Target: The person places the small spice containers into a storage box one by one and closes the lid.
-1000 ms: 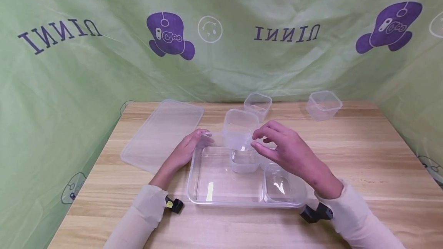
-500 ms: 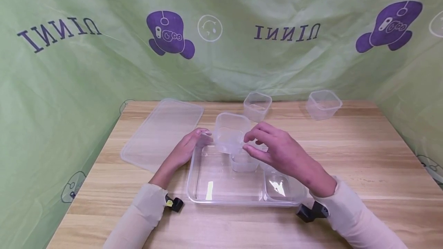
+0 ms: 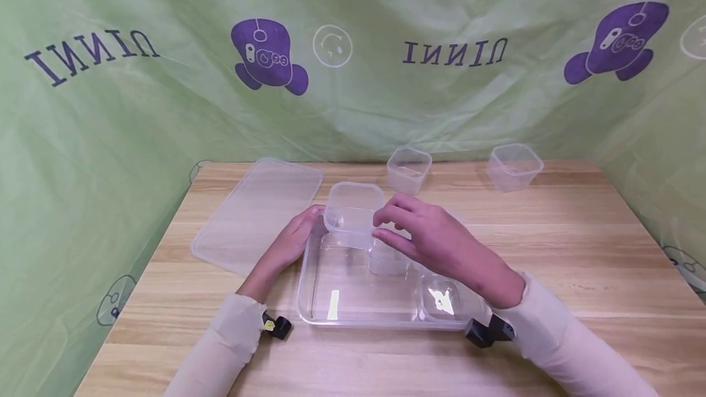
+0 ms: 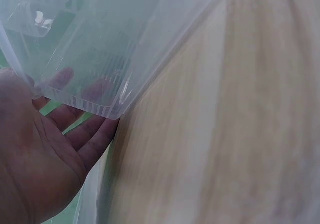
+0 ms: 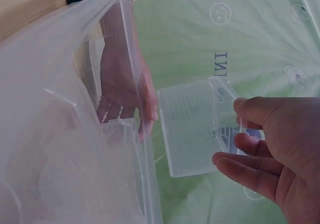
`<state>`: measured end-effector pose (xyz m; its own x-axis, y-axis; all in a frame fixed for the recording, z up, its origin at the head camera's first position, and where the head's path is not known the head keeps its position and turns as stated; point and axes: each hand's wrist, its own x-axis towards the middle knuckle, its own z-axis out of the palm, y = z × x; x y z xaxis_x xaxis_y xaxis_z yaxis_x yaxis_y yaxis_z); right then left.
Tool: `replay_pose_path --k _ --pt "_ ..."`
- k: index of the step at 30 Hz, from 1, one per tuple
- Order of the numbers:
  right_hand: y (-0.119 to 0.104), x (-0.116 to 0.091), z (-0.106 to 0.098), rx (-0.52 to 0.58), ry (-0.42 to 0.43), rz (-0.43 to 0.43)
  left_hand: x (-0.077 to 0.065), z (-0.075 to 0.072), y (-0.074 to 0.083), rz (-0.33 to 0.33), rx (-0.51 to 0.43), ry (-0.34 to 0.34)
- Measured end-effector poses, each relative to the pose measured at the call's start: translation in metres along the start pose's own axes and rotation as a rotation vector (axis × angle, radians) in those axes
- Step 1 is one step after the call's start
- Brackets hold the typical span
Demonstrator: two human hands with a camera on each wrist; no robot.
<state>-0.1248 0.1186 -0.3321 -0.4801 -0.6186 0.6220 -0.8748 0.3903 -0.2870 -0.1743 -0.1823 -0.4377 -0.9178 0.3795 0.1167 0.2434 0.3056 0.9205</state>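
Note:
My left hand (image 3: 289, 241) grips the far left corner of a large clear plastic container (image 3: 375, 325). In the left wrist view, several fingers (image 4: 92, 136) reach behind its wall and show partly through the plastic. Between thumb and fingers, my right hand (image 3: 430, 231) pinches the rim of a small clear square container (image 3: 349, 219). That small container is held over the big container's back left part, close to my left hand. Inside the big container, one small container (image 3: 441, 305) sits at the front right and another (image 3: 388, 262) near the middle back, partly covered by my right hand.
A flat translucent lid (image 3: 256, 216) lies on the wooden table (image 3: 353, 363) to the left. Two more small containers, one at the back middle (image 3: 408, 170) and one at the back right (image 3: 514, 167), stand near the green curtain (image 3: 364, 115).
My right hand has moved left with the small container, bringing it from above the middle back to the back left, and a little lower. My left hand has stayed at the corner.

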Motion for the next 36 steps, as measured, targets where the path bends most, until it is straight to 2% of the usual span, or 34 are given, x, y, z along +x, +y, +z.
replay_pose_path --k 7,16,23,30,36 --pt "-0.001 0.011 0.004 -0.005 -0.038 0.010 -0.001 -0.001 -0.003 0.016 -0.025 -0.010" --pt "-0.001 0.017 0.011 -0.012 -0.101 0.017 -0.002 -0.001 -0.004 -0.002 -0.011 -0.007" --pt "0.003 0.019 0.015 0.002 -0.166 0.036 -0.002 -0.002 -0.003 0.015 -0.009 -0.014" --pt "0.007 0.021 0.017 0.014 -0.200 0.013 -0.002 -0.002 -0.003 0.006 0.016 0.001" --pt "0.008 0.021 0.018 0.034 -0.266 -0.023 -0.002 -0.002 -0.003 0.015 -0.005 -0.003"
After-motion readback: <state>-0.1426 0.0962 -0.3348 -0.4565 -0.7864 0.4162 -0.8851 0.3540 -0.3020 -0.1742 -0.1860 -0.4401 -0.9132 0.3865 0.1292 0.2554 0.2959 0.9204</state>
